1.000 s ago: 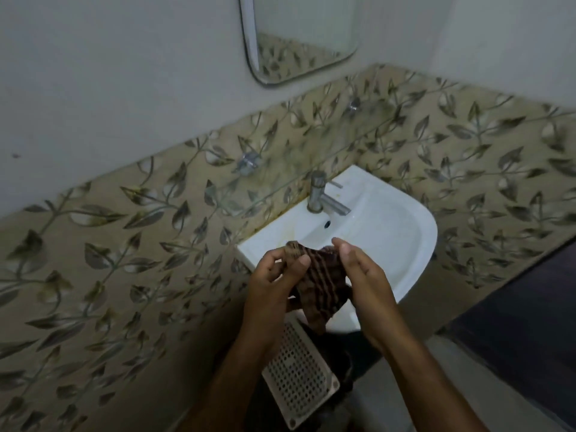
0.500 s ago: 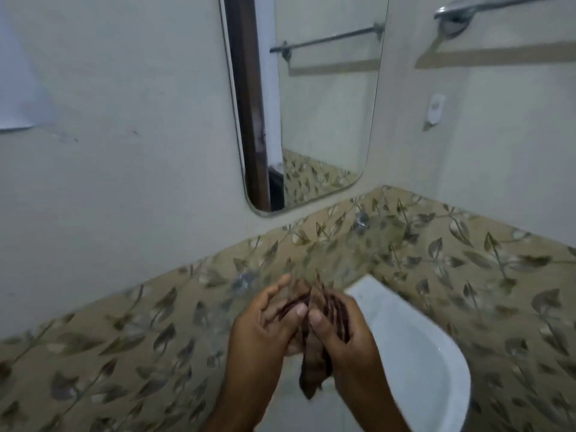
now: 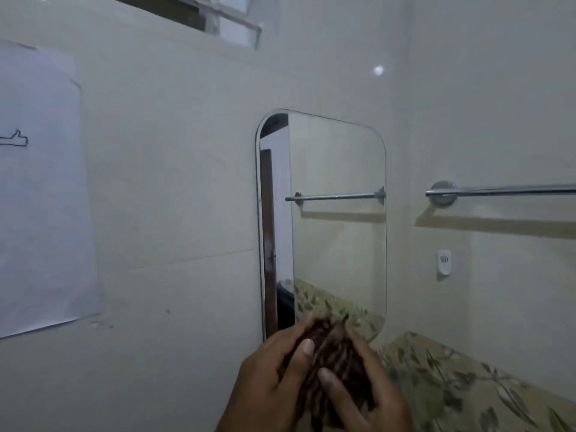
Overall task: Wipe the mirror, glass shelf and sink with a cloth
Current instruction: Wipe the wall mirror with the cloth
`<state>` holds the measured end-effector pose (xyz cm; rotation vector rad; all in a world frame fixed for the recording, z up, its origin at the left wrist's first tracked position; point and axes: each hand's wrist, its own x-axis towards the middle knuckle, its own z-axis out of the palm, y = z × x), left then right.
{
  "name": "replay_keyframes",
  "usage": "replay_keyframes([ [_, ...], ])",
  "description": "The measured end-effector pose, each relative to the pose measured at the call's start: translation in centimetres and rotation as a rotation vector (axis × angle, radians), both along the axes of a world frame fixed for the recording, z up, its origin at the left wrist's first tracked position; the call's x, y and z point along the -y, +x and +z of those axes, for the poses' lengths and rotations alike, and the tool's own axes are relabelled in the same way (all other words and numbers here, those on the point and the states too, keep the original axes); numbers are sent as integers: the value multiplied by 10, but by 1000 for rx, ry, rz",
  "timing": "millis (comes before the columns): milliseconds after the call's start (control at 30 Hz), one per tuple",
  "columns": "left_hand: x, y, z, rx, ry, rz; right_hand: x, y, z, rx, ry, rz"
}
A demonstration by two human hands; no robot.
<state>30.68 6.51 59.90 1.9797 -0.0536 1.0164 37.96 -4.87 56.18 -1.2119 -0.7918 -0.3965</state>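
While bunched below the mirror point(image 3: 336, 219), the cloth point(image 3: 330, 360) sits clasped between left hand point(image 3: 268, 378) and right hand point(image 3: 364, 391).

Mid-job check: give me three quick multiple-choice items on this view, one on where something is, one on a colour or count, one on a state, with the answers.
1. Where is the towel bar mounted?
A. On the wall right of the mirror
B. Directly under the mirror
C. Left of the paper sheet

2. What colour is the cloth?
A. White
B. Dark brown with stripes
C. Bright yellow

3. How is the cloth held?
A. Draped over the towel bar
B. Bunched between both hands
C. Spread flat against the mirror glass

Answers:
1. A: the bar's round mount sits on the side wall, right of the mirror.
2. B: dark brown striped fabric shows between the fingers.
3. B: the left hand and right hand both grip it, in front of the mirror's lower edge.
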Motion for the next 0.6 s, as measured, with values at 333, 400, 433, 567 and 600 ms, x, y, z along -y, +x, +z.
replay_keyframes([
  [333, -50, 36, 63, 156, 518, 252, -17, 36, 69, 176, -61, -199],
  [400, -54, 43, 72, 129, 572, 288, -18, 47, 79, 216, -76, -239],
  [433, -55, 48, 77, 123, 633, 310, -19, 53, 85, 233, -77, -256],
  [567, -56, 70, 105, 116, 857, 391, -19, 77, 114, 289, -48, -308],
  [600, -55, 75, 113, 126, 893, 405, -20, 83, 121, 302, -40, -322],
])
